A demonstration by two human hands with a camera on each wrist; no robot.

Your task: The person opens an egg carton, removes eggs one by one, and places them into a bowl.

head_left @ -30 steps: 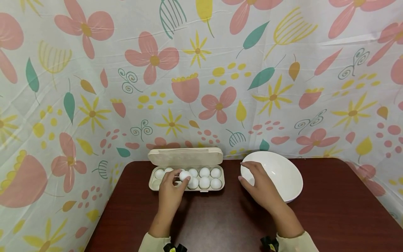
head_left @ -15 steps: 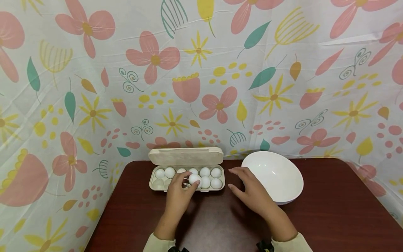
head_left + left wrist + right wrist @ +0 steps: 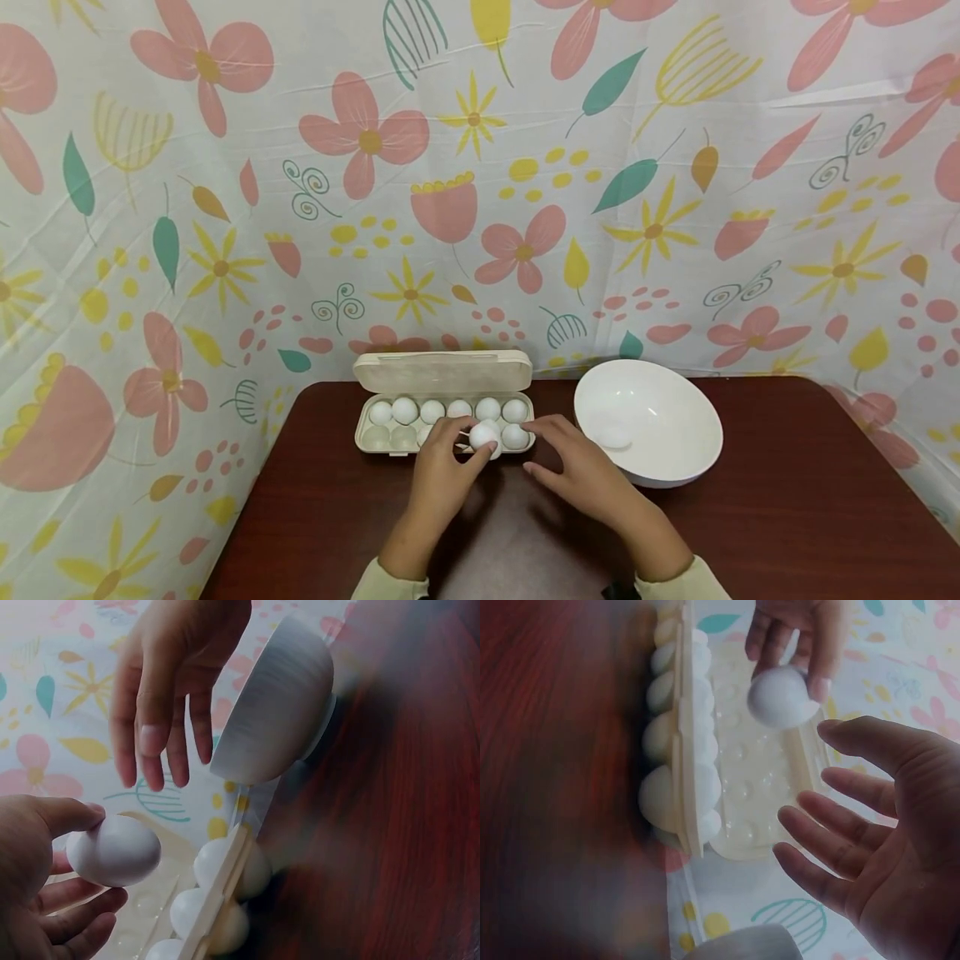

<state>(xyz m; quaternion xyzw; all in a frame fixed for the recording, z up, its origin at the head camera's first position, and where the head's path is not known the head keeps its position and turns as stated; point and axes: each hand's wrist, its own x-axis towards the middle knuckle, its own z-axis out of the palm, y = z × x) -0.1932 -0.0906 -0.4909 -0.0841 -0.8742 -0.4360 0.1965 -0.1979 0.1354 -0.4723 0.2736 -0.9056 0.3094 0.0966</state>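
Note:
My left hand (image 3: 444, 477) pinches a white egg (image 3: 484, 434) between thumb and fingers, held just above the front of an open egg carton (image 3: 442, 375). In the left wrist view, the thumb lies on top of this egg (image 3: 116, 851) and fingers sit beneath it. Close by on the right, my right hand (image 3: 583, 468) is spread with nothing in it; its fingertips point at the held egg without gripping it. White eggs (image 3: 405, 409) fill the carton's back row, while the two front-left cups (image 3: 377, 437) hold none. The hands partly hide the front row.
A large white bowl (image 3: 678, 404) stands right of the carton, behind my right forearm. A pale rounded shape (image 3: 615, 437), apparently an egg, lies inside it. The dark wooden table (image 3: 795, 492) ends at a flower-patterned cloth (image 3: 517, 167) behind.
My left hand has moved right along the carton, carrying the egg. My right hand has come left from the bowl toward it, uncovering the pale shape inside the bowl.

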